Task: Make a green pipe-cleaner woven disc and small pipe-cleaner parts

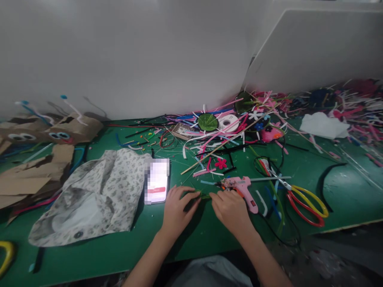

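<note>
Near the front of the green table, my left hand (179, 205) pinches one end of a thin green pipe cleaner (205, 197). The fingers of my right hand (229, 208) are closed on the other end, so a short piece shows between the two hands. Just behind my right hand lies a pink glue gun (239, 184), with a pale glue stick out of its back. Left of my left hand is a lit phone (157, 181). Scissors (305, 201) with one red and one yellow handle rest to the right.
A patterned cloth (104, 191) lies at left, beside cardboard pieces (32, 179) and paper-bag figures (74, 129) with eyes. Pipe cleaners, a white spool (229, 122) and a green round piece (208, 122) are heaped at the back. A yellow handle (7, 255) shows at lower left.
</note>
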